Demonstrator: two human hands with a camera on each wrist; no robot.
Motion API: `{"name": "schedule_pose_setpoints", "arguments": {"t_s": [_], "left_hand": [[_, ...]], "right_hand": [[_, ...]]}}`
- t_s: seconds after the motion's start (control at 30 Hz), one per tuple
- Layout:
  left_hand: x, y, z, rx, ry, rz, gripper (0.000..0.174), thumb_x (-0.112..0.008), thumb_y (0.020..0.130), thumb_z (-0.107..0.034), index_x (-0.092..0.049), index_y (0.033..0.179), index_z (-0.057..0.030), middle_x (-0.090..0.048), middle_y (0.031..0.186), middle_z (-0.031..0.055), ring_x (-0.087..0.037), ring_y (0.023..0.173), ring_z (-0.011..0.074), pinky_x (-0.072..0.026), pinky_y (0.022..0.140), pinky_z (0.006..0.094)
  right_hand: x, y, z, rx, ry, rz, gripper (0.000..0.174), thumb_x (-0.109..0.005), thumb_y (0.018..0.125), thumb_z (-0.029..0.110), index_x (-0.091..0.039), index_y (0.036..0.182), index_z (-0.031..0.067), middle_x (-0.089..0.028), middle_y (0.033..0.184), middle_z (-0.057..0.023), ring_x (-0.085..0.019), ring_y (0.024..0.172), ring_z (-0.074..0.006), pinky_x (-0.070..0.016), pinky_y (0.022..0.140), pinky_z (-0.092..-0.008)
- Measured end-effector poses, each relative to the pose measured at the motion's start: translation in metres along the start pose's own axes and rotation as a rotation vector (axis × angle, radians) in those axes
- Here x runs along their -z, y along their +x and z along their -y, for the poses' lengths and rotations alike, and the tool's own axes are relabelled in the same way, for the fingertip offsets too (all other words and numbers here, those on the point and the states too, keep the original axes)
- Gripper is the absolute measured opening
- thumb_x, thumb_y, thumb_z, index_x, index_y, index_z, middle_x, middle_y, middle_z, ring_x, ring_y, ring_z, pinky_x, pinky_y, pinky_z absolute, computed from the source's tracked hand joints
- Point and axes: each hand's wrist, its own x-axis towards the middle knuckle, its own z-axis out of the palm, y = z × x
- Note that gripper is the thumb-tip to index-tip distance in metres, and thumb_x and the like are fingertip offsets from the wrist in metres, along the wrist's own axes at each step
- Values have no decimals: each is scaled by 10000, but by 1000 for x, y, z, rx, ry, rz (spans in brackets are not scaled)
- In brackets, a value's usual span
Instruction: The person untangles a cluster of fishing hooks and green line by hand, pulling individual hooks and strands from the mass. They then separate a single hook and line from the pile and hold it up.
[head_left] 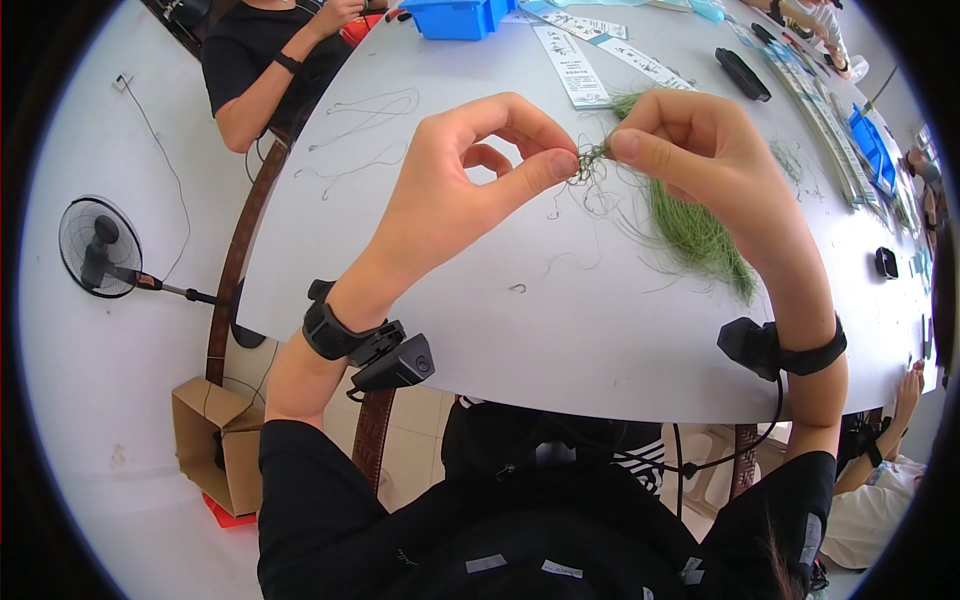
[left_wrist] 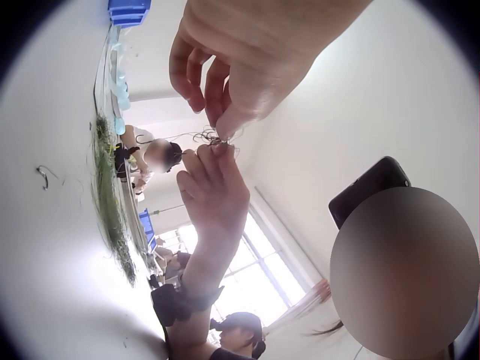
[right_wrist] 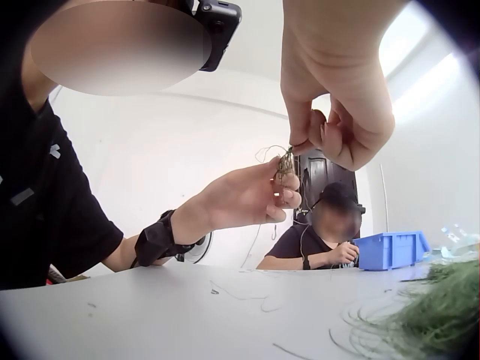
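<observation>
A small tangled cluster of thin green line and hooks (head_left: 588,166) is held above the table between both hands. My left hand (head_left: 465,180) pinches its left side between thumb and index finger. On the other side my right hand (head_left: 700,150) pinches it the same way, the fingertips of both hands close together. In the right wrist view the cluster (right_wrist: 284,163) hangs by the left fingertips. Below and to the right lies a bundle of green line (head_left: 695,235) on the table. A loose hook (head_left: 517,289) rests nearer the front edge.
Loose lines with hooks (head_left: 345,172) lie on the white table (head_left: 450,350) at left. Printed card strips (head_left: 572,68), a blue bin (head_left: 450,18) and a black case (head_left: 743,75) are farther back. Other people sit around the table; a fan (head_left: 102,246) stands at left.
</observation>
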Motion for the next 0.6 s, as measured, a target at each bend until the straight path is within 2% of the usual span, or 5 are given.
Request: {"name": "schedule_pose_setpoints", "arguments": {"t_s": [0.33, 0.53, 0.6], "left_hand": [[0, 1, 2, -28, -33, -19, 125, -679, 807, -179, -650, 846, -64, -644, 796, -8, -591, 741, 74, -423, 607, 211], [0, 1, 0, -29, -165, -30, 91, -671, 815, -143, -623, 853, -75, -627, 805, -17, -582, 784, 63, -420, 604, 193], [1, 0, -1, -57, -148, -19, 118, -646, 839, -144, -587, 873, -48, -580, 823, 6, -525, 766, 77, -401, 598, 201]], "right_hand": [[2, 1, -2, 11, -27, -26, 219, -652, 788, 220, -653, 806, 1, -540, 592, 28, -436, 551, -13, -292, 509, -172], [-2, 2, -6, 0, -32, -19, 252, -659, 780, 249, -654, 810, -1, -555, 594, 18, -448, 550, -17, -303, 512, -175], [-2, 2, -5, -13, -29, -16, 255, -660, 778, 252, -654, 810, -1, -558, 596, 16, -451, 553, -19, -308, 514, -176]]}}
